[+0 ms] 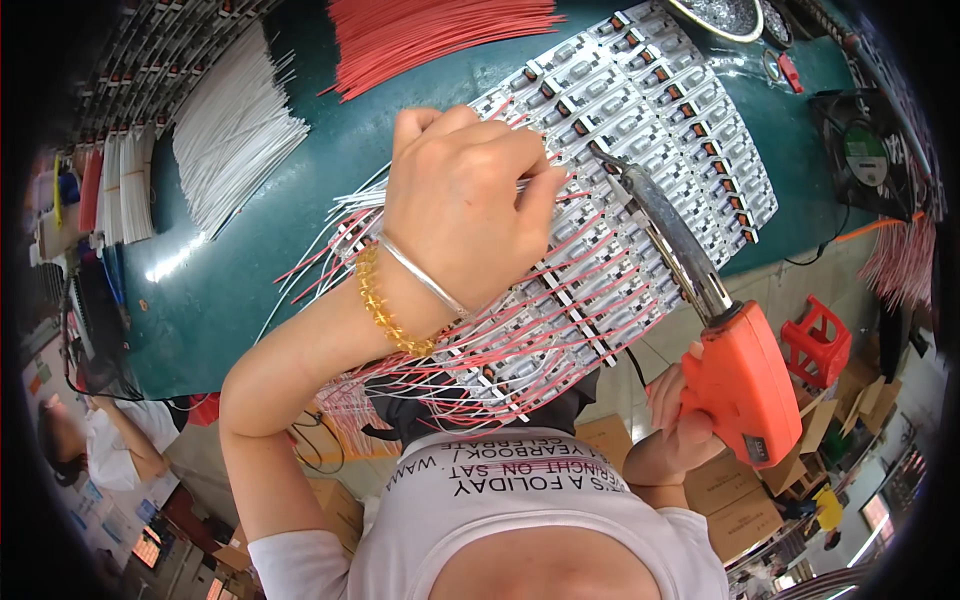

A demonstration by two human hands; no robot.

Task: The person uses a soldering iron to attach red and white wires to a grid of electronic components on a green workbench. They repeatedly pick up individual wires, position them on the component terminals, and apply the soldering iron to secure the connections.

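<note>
My left hand (468, 200) is closed over the rows of small grey metal parts, with its thumb and index finger pinched on a thin wire whose end is mostly hidden by the fingers. My right hand (685, 415) grips the orange handle of a soldering gun (752, 385). The gun's long metal barrel points up and left, and its tip sits over the parts a little to the right of my left fingertips. Red and white wires (590, 290) trail from the nearer rows of the parts panel (600, 95); the farther rows show no wires.
Bundles of white wires (235, 140) and red wires (430, 35) lie on the green table (190, 330). A metal bowl (725, 15) stands at the far right, with a small black fan-like device (865, 155) nearby. A red stool (815, 340) and cardboard boxes (735, 500) are beyond the right edge. Another person (110, 440) sits at left.
</note>
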